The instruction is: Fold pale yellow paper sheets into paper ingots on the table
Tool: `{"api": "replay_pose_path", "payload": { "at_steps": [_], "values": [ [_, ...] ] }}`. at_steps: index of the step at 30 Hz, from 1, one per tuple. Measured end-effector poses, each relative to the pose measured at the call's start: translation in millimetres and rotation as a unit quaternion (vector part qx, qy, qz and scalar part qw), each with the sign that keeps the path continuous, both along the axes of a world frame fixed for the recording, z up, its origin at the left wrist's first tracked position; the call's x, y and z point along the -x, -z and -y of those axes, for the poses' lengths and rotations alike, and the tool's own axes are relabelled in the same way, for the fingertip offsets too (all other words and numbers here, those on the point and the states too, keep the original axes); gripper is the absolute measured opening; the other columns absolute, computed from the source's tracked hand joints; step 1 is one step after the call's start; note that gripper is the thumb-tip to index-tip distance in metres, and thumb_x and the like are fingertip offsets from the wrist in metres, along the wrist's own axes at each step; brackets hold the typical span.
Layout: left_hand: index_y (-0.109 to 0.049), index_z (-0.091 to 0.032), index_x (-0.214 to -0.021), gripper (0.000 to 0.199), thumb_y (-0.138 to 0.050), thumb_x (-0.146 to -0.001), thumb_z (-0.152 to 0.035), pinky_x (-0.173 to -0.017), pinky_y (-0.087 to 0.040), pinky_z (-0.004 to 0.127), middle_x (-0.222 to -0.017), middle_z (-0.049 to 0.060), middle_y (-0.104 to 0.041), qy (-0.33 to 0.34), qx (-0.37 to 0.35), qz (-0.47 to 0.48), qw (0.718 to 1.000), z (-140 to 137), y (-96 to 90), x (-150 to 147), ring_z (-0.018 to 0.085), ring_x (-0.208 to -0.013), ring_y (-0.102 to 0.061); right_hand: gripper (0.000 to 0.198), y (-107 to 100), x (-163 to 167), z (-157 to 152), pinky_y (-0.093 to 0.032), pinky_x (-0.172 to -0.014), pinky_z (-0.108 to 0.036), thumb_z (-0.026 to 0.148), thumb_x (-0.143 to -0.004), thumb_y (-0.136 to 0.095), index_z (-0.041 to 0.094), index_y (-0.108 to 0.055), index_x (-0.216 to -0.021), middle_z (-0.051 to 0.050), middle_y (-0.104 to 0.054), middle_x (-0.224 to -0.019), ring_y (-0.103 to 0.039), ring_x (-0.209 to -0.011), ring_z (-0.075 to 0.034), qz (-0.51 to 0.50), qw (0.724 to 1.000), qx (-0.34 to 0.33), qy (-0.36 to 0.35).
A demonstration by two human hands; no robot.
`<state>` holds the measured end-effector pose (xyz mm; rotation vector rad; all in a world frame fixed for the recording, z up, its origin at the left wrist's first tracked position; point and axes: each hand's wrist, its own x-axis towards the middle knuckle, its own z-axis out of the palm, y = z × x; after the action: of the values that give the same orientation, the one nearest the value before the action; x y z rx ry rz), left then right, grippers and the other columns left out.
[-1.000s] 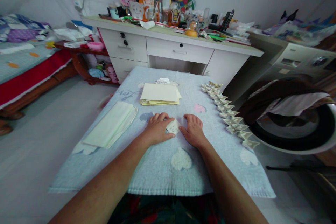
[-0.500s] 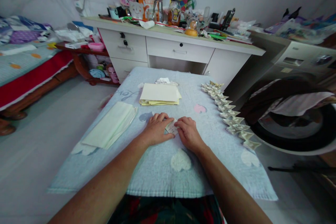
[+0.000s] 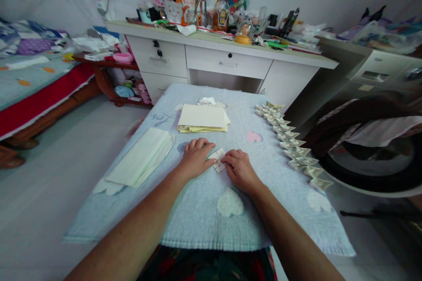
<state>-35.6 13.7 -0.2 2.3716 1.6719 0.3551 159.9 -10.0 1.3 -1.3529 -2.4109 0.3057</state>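
A small folded piece of pale paper (image 3: 218,154) lies on the cloth-covered table between my hands, turned like a diamond. My left hand (image 3: 197,158) rests at its left side, thumb and index finger apart, the thumb tip touching the paper's edge. On the right side, my right hand (image 3: 240,169) has curled fingers closed on the paper's edge, partly covering it. Beyond my hands sits a stack of cream and yellow paper sheets (image 3: 203,116). To the left lies a larger folded pile of pale green paper (image 3: 140,158).
A row of folded paper boats (image 3: 290,142) runs along the table's right side. Crumpled white tissue (image 3: 207,101) sits behind the stack. A cluttered white desk (image 3: 227,61) stands beyond the table (image 3: 194,228). At right is an open washing machine (image 3: 365,158) with clothes.
My left thumb and fingers have drawn back off the paper, so more of it shows. My right hand stays at its right edge. The whole view has shifted slightly.
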Motion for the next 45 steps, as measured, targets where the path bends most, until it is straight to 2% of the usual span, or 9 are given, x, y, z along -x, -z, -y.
{"api": "replay_pose_path", "payload": {
  "at_steps": [5, 11, 16, 20, 25, 31, 37, 42, 45],
  "values": [
    [-0.051, -0.032, -0.122, 0.038, -0.052, -0.085, -0.037, -0.089, -0.035, 0.04, -0.122, 0.004, -0.05, -0.006, -0.018, 0.003, 1.0, -3, 4.6, 4, 0.026, -0.108, -0.043, 0.024, 1, -1, 0, -0.034, -0.082, -0.034, 0.013, -0.085, -0.049, 0.022, -0.066, -0.099, -0.005, -0.061, -0.101, -0.049, -0.093, -0.02, -0.016, 1.0, 0.005, -0.006],
    [-0.052, -0.028, -0.12, 0.036, -0.048, -0.084, -0.024, -0.09, -0.038, 0.041, -0.119, 0.005, -0.054, -0.015, -0.035, 0.03, 0.999, -5, 5.1, 6, 0.025, -0.108, -0.045, 0.029, 2, -1, 2, -0.032, -0.095, -0.039, 0.012, -0.075, -0.052, 0.02, -0.063, -0.101, -0.008, -0.052, -0.128, -0.044, -0.114, -0.024, -0.029, 0.999, -0.012, -0.016],
    [-0.052, -0.022, -0.12, 0.055, -0.042, -0.069, -0.002, -0.101, -0.037, 0.034, -0.12, 0.004, -0.056, 0.073, -0.031, 0.121, 0.99, -9, 4.0, 6, 0.019, -0.113, -0.047, 0.05, 2, -2, 2, -0.033, -0.097, -0.04, 0.013, -0.065, -0.051, 0.016, -0.052, -0.115, -0.01, -0.055, -0.125, -0.045, -0.115, -0.025, -0.044, 0.998, 0.003, -0.034],
    [-0.054, -0.022, -0.12, 0.06, -0.046, -0.063, -0.005, -0.104, -0.035, 0.036, -0.124, 0.004, -0.056, 0.154, -0.009, 0.14, 0.978, -7, 4.5, 4, 0.02, -0.118, -0.046, 0.048, 3, -4, 0, -0.033, -0.097, -0.041, 0.013, -0.067, -0.053, 0.018, -0.053, -0.115, -0.01, -0.056, -0.125, -0.047, -0.114, -0.025, -0.065, 0.997, 0.007, -0.042],
    [-0.058, -0.022, -0.12, 0.057, -0.051, -0.065, -0.008, -0.104, -0.036, 0.04, -0.123, 0.006, -0.058, 0.176, -0.008, 0.148, 0.973, -5, 5.6, 4, 0.023, -0.117, -0.048, 0.036, 7, -6, -3, -0.034, -0.097, -0.041, 0.011, -0.074, -0.057, 0.02, -0.058, -0.109, -0.008, -0.059, -0.122, -0.049, -0.113, -0.023, -0.098, 0.993, 0.001, -0.062],
    [-0.059, -0.022, -0.122, 0.057, -0.057, -0.067, -0.008, -0.103, -0.037, 0.04, -0.125, 0.007, -0.056, 0.174, -0.011, 0.169, 0.97, -6, 5.2, 3, 0.024, -0.118, -0.049, 0.019, 10, -9, -6, -0.039, -0.093, -0.039, 0.017, -0.084, -0.058, 0.022, -0.061, -0.102, -0.008, -0.062, -0.116, -0.054, -0.107, -0.022, -0.129, 0.989, -0.025, -0.068],
    [-0.071, -0.021, -0.096, 0.024, -0.061, -0.076, -0.012, -0.098, -0.04, 0.037, -0.112, 0.006, -0.064, 0.15, -0.046, 0.224, 0.962, -8, 2.5, 1, 0.021, -0.108, -0.055, 0.015, 5, -9, -5, -0.043, -0.088, -0.035, 0.019, -0.091, -0.049, 0.021, -0.061, -0.099, -0.008, -0.063, -0.102, -0.056, -0.098, -0.019, -0.194, 0.979, -0.033, -0.047],
    [-0.071, -0.02, -0.09, 0.014, -0.057, -0.085, -0.02, -0.088, -0.043, 0.032, -0.092, 0.004, -0.07, 0.143, -0.028, 0.288, 0.946, -6, -4.8, -1, 0.018, -0.094, -0.06, 0.015, -3, -8, -2, -0.043, -0.081, -0.031, 0.024, -0.089, -0.053, 0.019, -0.059, -0.101, -0.006, -0.062, -0.093, -0.055, -0.089, -0.019, -0.251, 0.968, -0.013, -0.014],
    [-0.07, -0.018, -0.088, 0.016, -0.055, -0.087, -0.025, -0.082, -0.044, 0.029, -0.089, 0.004, -0.069, 0.121, 0.008, 0.328, 0.937, -1, -11.4, -4, 0.017, -0.087, -0.061, 0.012, -4, -7, -1, -0.042, -0.073, -0.028, 0.027, -0.089, -0.053, 0.018, -0.061, -0.09, -0.003, -0.06, -0.082, -0.054, -0.079, -0.016, -0.282, 0.959, 0.031, 0.013]
  ]
}}
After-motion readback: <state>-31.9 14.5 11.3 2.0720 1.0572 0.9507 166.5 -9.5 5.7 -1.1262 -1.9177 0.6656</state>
